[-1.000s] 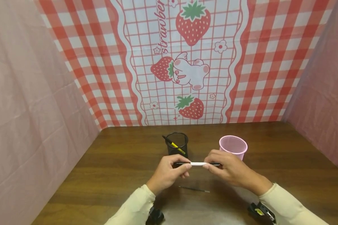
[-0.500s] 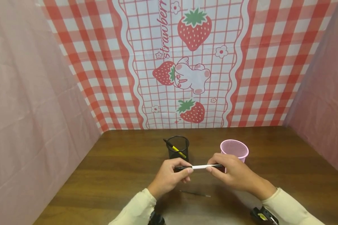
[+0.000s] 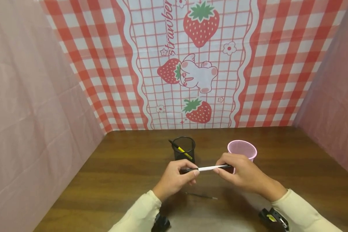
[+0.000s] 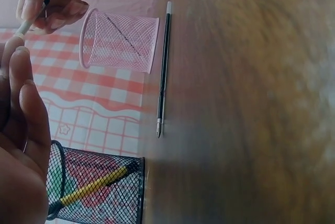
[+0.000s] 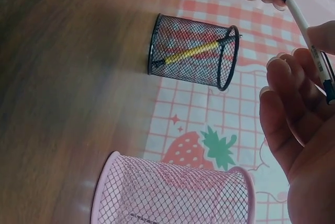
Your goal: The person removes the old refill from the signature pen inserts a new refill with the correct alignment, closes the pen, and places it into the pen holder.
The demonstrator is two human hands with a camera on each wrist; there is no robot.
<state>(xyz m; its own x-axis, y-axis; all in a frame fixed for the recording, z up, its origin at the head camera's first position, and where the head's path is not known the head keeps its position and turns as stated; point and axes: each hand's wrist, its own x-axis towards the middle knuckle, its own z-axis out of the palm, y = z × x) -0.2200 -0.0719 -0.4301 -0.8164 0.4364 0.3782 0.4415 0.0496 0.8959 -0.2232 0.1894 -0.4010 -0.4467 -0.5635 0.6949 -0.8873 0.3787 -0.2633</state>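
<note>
My left hand (image 3: 174, 177) and right hand (image 3: 242, 170) hold a white ballpoint pen (image 3: 207, 168) between them, above the table. Left fingers and thumb pinch its black grip end; those of the right hand pinch the other end, where a black clip (image 5: 328, 90) shows in the right wrist view. The pen lies nearly level, its right end slightly higher. Below the hands a thin dark pen refill (image 4: 165, 67) with a metal tip and a pale end lies on the table. Fingers cover parts of the pen.
A black mesh pen holder (image 3: 177, 156) with a yellow-and-black pen (image 3: 183, 150) in it stands behind my left hand. Behind the right hand is a pink mesh pen holder (image 4: 120, 41); a thin dark line shows through its mesh. Checked cloth (image 3: 110, 64) hangs at the table's back.
The pen has tilted a little, its right end rising, and slightly more of its white barrel shows between the hands. Both hands keep their pinch; the refill and holders stay put.
</note>
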